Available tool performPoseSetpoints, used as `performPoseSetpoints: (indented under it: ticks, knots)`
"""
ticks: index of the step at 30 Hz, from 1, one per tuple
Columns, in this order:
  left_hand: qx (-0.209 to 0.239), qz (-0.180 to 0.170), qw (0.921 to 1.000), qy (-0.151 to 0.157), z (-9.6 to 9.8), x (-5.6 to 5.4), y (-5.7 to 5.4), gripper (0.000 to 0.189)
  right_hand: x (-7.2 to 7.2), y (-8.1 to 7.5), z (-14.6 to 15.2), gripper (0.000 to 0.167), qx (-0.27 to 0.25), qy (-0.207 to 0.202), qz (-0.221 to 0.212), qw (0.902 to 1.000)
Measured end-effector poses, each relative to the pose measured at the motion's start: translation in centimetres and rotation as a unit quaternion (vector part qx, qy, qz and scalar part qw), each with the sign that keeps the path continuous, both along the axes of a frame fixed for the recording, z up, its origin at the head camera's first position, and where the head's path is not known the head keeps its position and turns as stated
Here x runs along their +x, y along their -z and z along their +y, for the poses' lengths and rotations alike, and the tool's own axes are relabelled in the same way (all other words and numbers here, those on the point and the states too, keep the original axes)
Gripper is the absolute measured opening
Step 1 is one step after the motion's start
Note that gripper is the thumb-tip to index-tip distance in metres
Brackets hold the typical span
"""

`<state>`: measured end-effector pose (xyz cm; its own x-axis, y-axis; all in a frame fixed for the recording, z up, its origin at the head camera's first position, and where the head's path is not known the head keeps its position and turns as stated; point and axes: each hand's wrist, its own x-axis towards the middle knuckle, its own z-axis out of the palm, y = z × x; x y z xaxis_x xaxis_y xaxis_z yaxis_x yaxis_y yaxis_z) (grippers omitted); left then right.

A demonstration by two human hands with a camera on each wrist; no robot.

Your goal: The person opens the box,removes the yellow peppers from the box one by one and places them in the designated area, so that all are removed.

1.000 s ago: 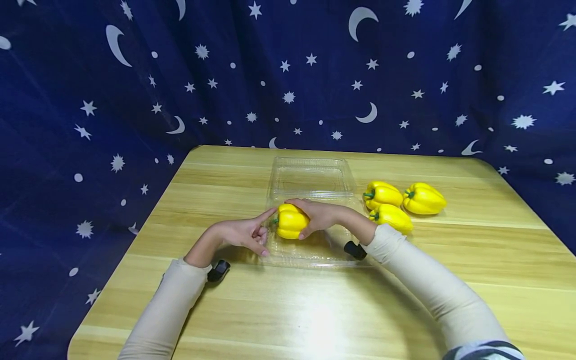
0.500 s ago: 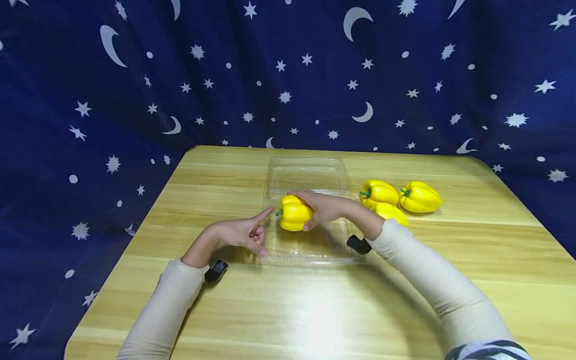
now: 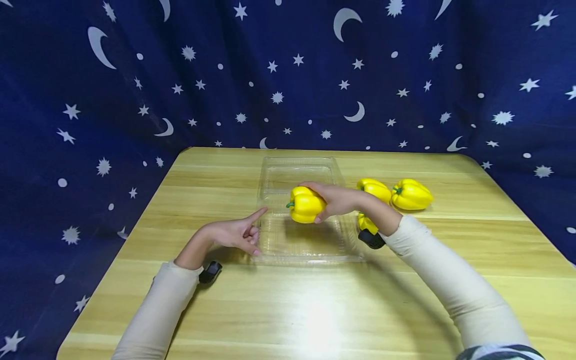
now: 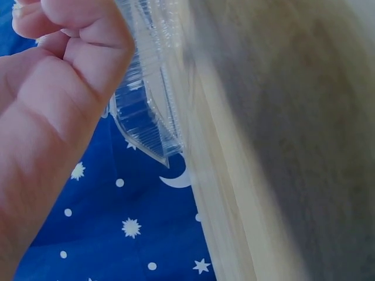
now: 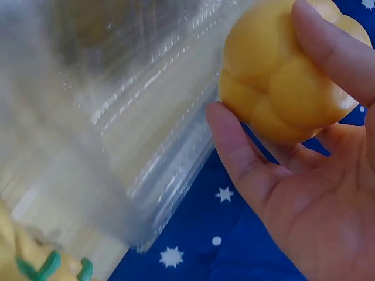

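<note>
My right hand grips a yellow bell pepper from its right side, fingers and thumb spread around it. The pepper's green stem points left, and it hangs over the middle of a clear plastic clamshell container with its lid laid back on the far side. In the right wrist view, the thumb and fingertips press the lobed end of the pepper. At the container's left edge rests my left hand, index finger and thumb stretched out, the other fingers bent, with nothing in its grasp.
Right of the container lie more yellow bell peppers: one at the back, another farther right, and a third partly hidden behind my right wrist. A dark blue curtain with stars and moons hangs behind the wooden table.
My right hand has lifted the bell pepper from the container's left part and carried it right and away from me. The left hand stays at the container's edge. The head view has shifted slightly.
</note>
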<state>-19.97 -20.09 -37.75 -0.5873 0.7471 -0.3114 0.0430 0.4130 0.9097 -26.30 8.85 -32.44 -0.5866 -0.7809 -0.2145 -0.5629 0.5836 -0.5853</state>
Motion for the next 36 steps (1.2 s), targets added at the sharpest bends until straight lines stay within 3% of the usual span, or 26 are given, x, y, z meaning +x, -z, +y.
performPoseSetpoints:
  ticks: [15,24,32,36]
  knots:
    - [0.005,-0.006,1.0,0.001,0.5,0.1,0.0,0.112,0.4,-1.4,4.4,0.087,-0.015,0.037,0.0,0.9992]
    - [0.006,0.001,1.0,0.006,0.5,0.1,0.1,0.111,0.8,-3.0,8.6,0.085,-0.019,0.096,-0.023,0.9949]
    - [0.019,0.003,0.9998,0.011,0.3,0.2,0.3,0.112,1.3,-3.5,12.6,0.086,-0.005,0.116,0.029,0.9928]
    - [0.018,0.002,0.9998,0.01,0.1,0.3,0.1,0.112,1.2,-3.5,14.1,0.086,-0.005,0.126,0.035,0.9914]
